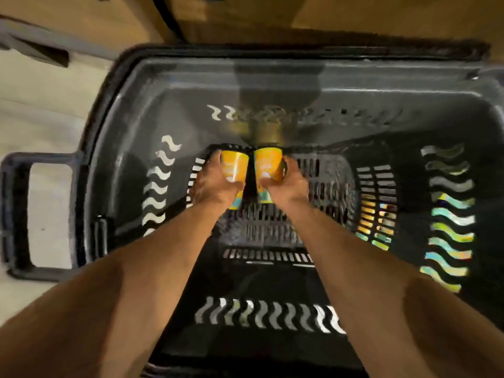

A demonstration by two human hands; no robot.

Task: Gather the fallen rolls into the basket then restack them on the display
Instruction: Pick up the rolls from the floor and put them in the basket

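Observation:
Both my arms reach down inside a deep black plastic basket [169, 77] with wavy slots in its walls. My left hand [211, 186] grips one yellow-wrapped roll [234, 166] and my right hand [286, 184] grips a second yellow-wrapped roll [268, 163]. The two rolls are side by side, almost touching, low near the slotted basket floor at its far end. Whether they touch the floor I cannot tell. The lower ends of the rolls are partly hidden by my hands.
The basket's handle [16, 214] sticks out to the left over a pale floor [41, 118]. Brown wooden surfaces [245, 17] lie beyond the far rim. Coloured packaging [450, 241] shows through the slots of the right wall.

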